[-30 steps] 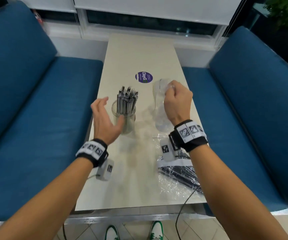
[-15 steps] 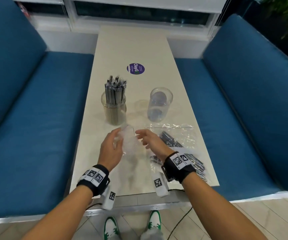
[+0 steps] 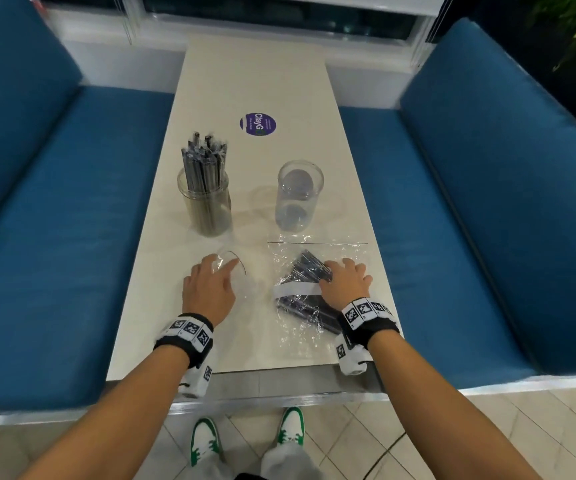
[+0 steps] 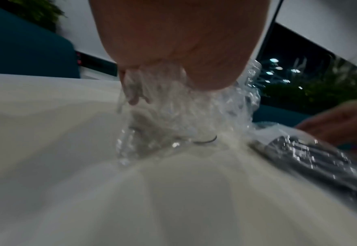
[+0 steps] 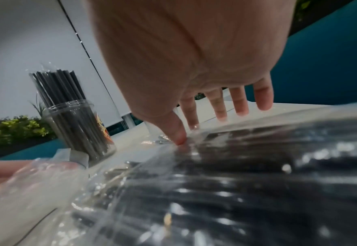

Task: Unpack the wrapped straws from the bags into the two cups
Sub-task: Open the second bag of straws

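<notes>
The left clear cup [image 3: 205, 206] is packed with upright wrapped dark straws [image 3: 203, 164]. To its right stands an empty clear cup [image 3: 297, 199]. My left hand [image 3: 210, 282] holds a crumpled empty clear bag [image 3: 236, 271] down on the table; in the left wrist view the bag [image 4: 173, 116] is bunched under the curled fingers. My right hand [image 3: 345, 278] lies with straight, spread fingers on the full bag of straws [image 3: 307, 299] at the near right; in the right wrist view the thumb tip presses its plastic [image 5: 236, 174].
The white table [image 3: 255, 71] is narrow, with blue sofa seats [image 3: 72, 220] on both sides. A round purple sticker [image 3: 258, 124] lies behind the cups. The full bag reaches close to the table's near edge.
Both hands came back from the cups to the near part of the table. The empty bag passed from right hand to left. The right hand moved onto the full bag.
</notes>
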{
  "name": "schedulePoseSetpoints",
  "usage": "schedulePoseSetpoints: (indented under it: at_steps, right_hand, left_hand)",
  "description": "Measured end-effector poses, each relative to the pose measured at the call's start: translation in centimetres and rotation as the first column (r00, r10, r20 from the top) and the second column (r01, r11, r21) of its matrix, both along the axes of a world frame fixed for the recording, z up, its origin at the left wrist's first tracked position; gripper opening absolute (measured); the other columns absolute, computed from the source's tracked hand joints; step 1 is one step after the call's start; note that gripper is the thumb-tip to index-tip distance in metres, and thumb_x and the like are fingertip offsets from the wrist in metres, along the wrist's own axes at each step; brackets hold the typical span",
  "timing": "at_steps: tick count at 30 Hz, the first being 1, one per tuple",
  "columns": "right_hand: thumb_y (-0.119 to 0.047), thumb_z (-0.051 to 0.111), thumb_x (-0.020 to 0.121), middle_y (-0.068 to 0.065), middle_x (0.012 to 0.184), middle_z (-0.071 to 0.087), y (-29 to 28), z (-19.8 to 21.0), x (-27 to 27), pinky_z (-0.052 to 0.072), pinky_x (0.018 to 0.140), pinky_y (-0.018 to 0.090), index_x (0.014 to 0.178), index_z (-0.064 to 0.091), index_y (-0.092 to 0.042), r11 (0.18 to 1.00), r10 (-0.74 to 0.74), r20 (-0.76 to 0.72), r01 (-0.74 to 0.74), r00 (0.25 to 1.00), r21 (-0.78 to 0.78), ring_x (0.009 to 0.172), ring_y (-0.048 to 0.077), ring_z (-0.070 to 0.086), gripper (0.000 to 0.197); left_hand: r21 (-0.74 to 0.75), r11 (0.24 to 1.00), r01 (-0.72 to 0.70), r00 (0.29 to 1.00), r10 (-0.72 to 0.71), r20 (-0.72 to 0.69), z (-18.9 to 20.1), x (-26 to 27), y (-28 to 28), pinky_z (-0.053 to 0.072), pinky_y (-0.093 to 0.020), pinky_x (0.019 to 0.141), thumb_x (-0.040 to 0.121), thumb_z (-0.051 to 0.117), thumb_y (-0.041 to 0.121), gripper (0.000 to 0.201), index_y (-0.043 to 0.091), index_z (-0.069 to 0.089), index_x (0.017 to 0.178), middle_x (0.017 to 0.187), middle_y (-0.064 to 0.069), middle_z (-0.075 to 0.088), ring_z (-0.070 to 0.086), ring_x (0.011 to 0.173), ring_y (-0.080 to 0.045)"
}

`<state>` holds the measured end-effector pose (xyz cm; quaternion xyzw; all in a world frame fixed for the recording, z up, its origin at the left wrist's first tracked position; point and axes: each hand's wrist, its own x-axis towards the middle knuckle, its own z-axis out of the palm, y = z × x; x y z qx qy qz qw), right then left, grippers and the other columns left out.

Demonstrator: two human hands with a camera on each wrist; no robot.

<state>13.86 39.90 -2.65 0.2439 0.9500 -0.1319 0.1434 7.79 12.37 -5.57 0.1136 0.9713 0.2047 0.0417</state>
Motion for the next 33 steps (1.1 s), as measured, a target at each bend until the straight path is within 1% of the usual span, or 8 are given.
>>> schedulePoseSetpoints:
  at_steps: [4, 8, 16, 20, 25, 27, 29, 33]
  right_hand:
    - [-0.043, 0.062, 0.098, 0.009, 0.147, 0.045, 0.4, 0.4, -1.1, 0.035, 0.112, 0.055, 0.137, 0.057, -0.025, 1.0, 0.0, -0.038, 0.0, 0.999, 0.001, 0.138, 0.034, 0.038, 0.044]
    - [-0.028, 0.071, 0.096, 0.007, 0.128, 0.06, 0.5, 1.3, -1.8, 0.043, 0.104, 0.052, 0.117, 0.066, -0.02, 0.998, 0.015, -0.073, -0.019, 0.997, -0.059, 0.126, 0.03, 0.052, 0.023]
    - [-0.013, 0.062, 0.087, 0.001, 0.108, 0.069, 2.3, 7.3, -1.3, 0.04, 0.105, 0.054, 0.099, 0.069, -0.027, 0.999, 0.045, -0.145, -0.044, 0.988, 0.014, 0.113, 0.029, 0.058, 0.02]
    - [-0.012, 0.061, 0.085, -0.008, 0.094, 0.066, 3.1, 11.7, -0.6, 0.037, 0.097, 0.044, 0.084, 0.061, -0.032, 0.992, 0.007, -0.164, -0.027, 0.986, -0.12, 0.101, 0.023, 0.06, 0.021]
    - [-0.013, 0.065, 0.087, -0.011, 0.089, 0.066, 2.6, 16.8, 0.5, 0.029, 0.087, 0.038, 0.087, 0.066, -0.03, 0.989, 0.044, -0.219, -0.073, 0.975, -0.128, 0.099, 0.019, 0.061, 0.017]
    - [-0.018, 0.07, 0.087, -0.011, 0.088, 0.064, 2.2, 18.5, 0.9, 0.031, 0.093, 0.043, 0.089, 0.064, -0.03, 0.988, 0.072, -0.229, -0.101, 0.971, -0.117, 0.1, 0.019, 0.062, 0.013]
    - [-0.037, 0.079, 0.085, -0.013, 0.087, 0.06, 1.6, 20.0, 1.3, 0.03, 0.096, 0.045, 0.095, 0.059, -0.031, 0.988, 0.096, -0.238, -0.121, 0.967, -0.094, 0.098, 0.017, 0.061, 0.023]
    - [-0.069, 0.07, 0.081, -0.005, 0.109, 0.053, 0.5, 22.9, 1.7, 0.026, 0.094, 0.045, 0.112, 0.057, -0.033, 0.978, 0.171, -0.512, -0.083, 0.842, 0.19, 0.107, 0.022, 0.046, 0.05]
  left_hand:
    - [0.093, 0.989, -0.114, 0.989, 0.104, 0.104, 2.0, -0.3, 0.7, 0.023, -0.056, 0.125, 0.11, 0.043, 0.038, 0.051, 0.039, 0.043, 0.161, 0.173, -0.014, 0.022, 0.027, 0.155, -0.039]
    - [0.213, 0.968, -0.136, 0.99, 0.142, -0.014, 4.4, -0.6, 1.7, 0.023, -0.056, 0.126, 0.11, 0.042, 0.045, 0.049, 0.034, 0.049, 0.157, 0.17, -0.015, 0.027, 0.027, 0.156, -0.037]
    - [0.33, 0.928, 0.172, 0.852, 0.028, -0.522, 8.0, 0.5, 3.8, 0.045, -0.041, 0.084, 0.09, 0.065, 0.012, 0.017, 0.016, 0.072, 0.105, 0.104, -0.002, 0.065, 0.058, 0.091, -0.023]
    - [0.531, 0.816, 0.229, 0.949, -0.065, -0.309, 8.7, 1.2, 5.8, 0.051, -0.035, 0.071, 0.098, 0.068, 0.018, 0.011, 0.02, 0.071, 0.108, 0.097, 0.006, 0.064, 0.06, 0.073, -0.011]
    - [0.695, 0.718, 0.027, 0.999, -0.043, 0.006, 11.7, -0.4, 8.4, 0.053, -0.017, 0.075, 0.099, 0.071, 0.047, 0.067, 0.028, 0.045, 0.158, 0.135, 0.011, 0.06, 0.067, 0.093, -0.002]
    - [0.773, 0.634, -0.017, 0.998, -0.039, 0.054, 13.2, -1.3, 9.0, 0.06, -0.029, 0.073, 0.1, 0.071, 0.044, 0.052, 0.03, 0.057, 0.148, 0.126, 0.006, 0.07, 0.068, 0.081, -0.011]
    - [0.858, 0.512, -0.035, 0.994, -0.068, 0.082, 14.7, -1.8, 9.3, 0.058, -0.04, 0.073, 0.103, 0.069, 0.031, 0.016, 0.024, 0.075, 0.117, 0.102, 0.003, 0.079, 0.064, 0.071, -0.013]
    - [0.923, 0.381, -0.048, 0.978, -0.171, 0.121, 17.3, -1.9, 9.5, 0.054, -0.026, 0.083, 0.111, 0.055, 0.019, 0.02, 0.017, 0.071, 0.1, 0.088, 0.001, 0.076, 0.071, 0.081, -0.007]
